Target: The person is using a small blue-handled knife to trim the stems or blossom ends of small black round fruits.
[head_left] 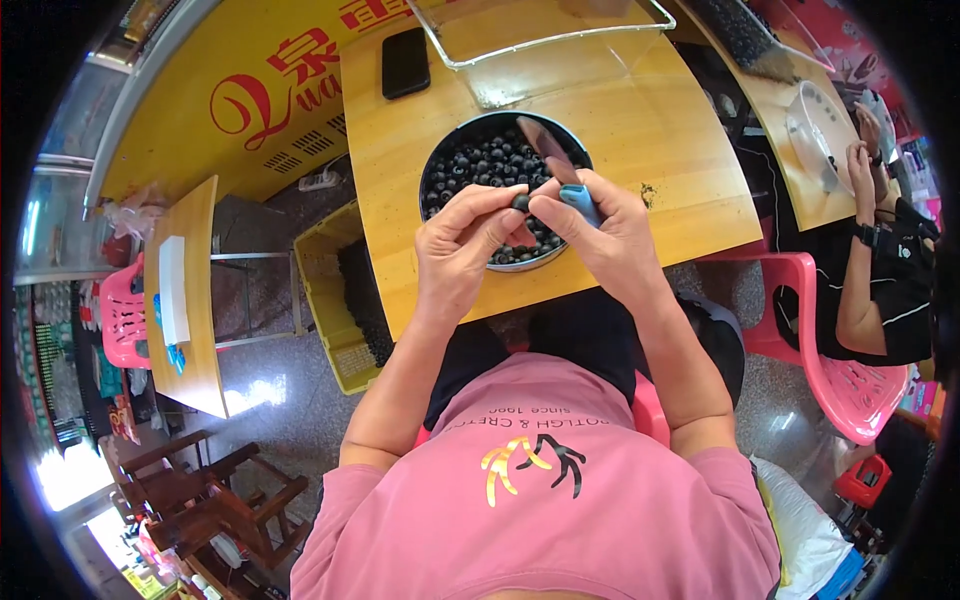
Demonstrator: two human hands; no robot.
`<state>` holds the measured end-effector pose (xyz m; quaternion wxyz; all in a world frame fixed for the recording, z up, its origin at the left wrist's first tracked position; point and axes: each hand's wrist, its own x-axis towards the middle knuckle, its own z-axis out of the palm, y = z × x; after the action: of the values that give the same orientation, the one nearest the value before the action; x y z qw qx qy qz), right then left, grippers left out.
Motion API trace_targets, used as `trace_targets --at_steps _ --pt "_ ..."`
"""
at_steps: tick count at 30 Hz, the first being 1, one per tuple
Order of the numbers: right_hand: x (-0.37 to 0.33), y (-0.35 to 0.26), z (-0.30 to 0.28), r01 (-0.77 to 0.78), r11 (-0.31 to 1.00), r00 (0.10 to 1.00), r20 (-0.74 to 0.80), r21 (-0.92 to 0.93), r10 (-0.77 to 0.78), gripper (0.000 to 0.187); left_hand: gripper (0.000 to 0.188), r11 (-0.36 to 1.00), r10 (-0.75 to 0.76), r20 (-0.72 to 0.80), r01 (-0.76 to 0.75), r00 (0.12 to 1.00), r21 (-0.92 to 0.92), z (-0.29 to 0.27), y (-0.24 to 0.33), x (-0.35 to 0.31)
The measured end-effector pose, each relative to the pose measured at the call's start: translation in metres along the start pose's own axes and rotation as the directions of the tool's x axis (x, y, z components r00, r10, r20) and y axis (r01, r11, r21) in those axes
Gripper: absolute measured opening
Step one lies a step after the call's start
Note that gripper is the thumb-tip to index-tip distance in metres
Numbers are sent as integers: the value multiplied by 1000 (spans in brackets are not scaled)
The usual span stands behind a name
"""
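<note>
Over a round bowl (525,266) of small dark round balls (485,158), my hands meet just above its near side. Between the thumb and fingertips of my left hand (455,245) is one such dark ball (521,202), nut- or berry-like, its exact kind unclear. My right hand (615,235) is closed around the blue handle of a knife (577,196). The blade points up and away, tilted left over the bowl. My right thumb tip touches or nearly touches the held ball. The inner palms are hidden.
The bowl stands on a wooden table (400,200), with a black phone (405,63) and a white-rimmed clear tray (560,47) behind. A yellow crate (328,340) with dark contents sits left. At right, a co-worker's hands (860,165) are beside a translucent bowl (797,125), near a pink chair (850,390).
</note>
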<state>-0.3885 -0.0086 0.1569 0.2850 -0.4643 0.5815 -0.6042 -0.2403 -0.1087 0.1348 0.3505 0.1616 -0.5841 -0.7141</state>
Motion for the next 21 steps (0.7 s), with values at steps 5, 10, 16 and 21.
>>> trace_targets --at_steps 5,10,16,21 --pt "3 -1 6 -159 920 987 57 359 149 14 24 991 89 13 -90 996 101 2 2 1" --pt "6 -13 7 -251 878 968 77 408 241 12 25 996 63 -42 -60 997 71 7 2 0" --pt "5 -5 9 -159 928 987 38 338 155 11 18 988 24 -3 -23 1000 155 7 4 1" --pt "5 -2 3 -179 969 984 14 168 179 12 12 986 50 22 -53 998 160 6 4 3"
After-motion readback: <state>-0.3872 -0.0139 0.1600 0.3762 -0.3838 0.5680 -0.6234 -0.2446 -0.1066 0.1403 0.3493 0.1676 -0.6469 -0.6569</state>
